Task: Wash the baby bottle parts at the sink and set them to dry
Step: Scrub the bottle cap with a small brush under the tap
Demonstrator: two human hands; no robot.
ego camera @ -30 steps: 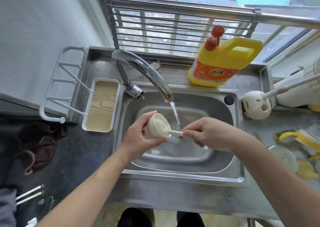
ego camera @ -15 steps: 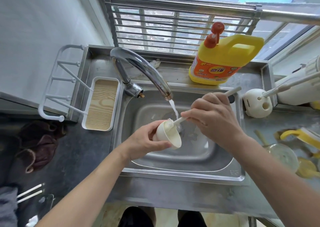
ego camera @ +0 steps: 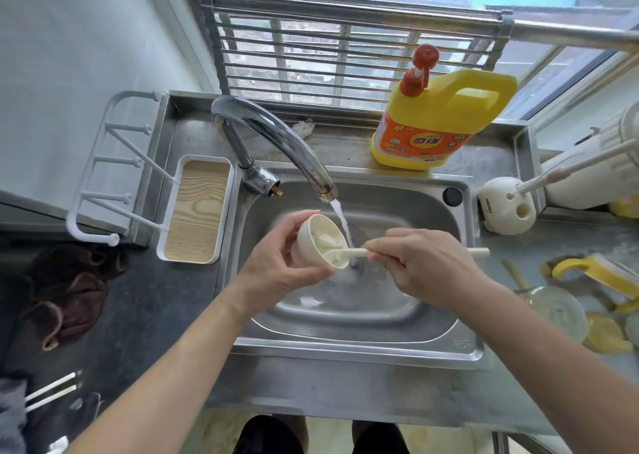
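Note:
Over the steel sink (ego camera: 408, 346), my left hand (ego camera: 276, 273) grips a small cream cup-shaped bottle part (ego camera: 320, 241), its mouth turned right. My right hand (ego camera: 425, 263) pinches the cream handle of a thin brush (ego camera: 359, 253), lying level, with its head inside the part. Water (ego camera: 342, 222) runs from the chrome tap (ego camera: 276, 142) just behind the part and falls past its rim. More bottle parts, a clear round piece (ego camera: 556, 312) and yellow handled pieces (ego camera: 594, 273), lie on the counter to the right.
A yellow detergent jug (ego camera: 446, 121) with a red pump stands behind the sink. A white brush holder (ego camera: 501, 208) sits at the sink's right corner. Left of the sink are a white drying rack (ego camera: 114, 173), a wood-lined tray (ego camera: 195, 211) and a dark cloth (ego camera: 65, 301).
My right hand dropped from a raised, angled hold to a level one, moving the brush in the part. My left hand turned the part's mouth from downward to the right and lifted it slightly.

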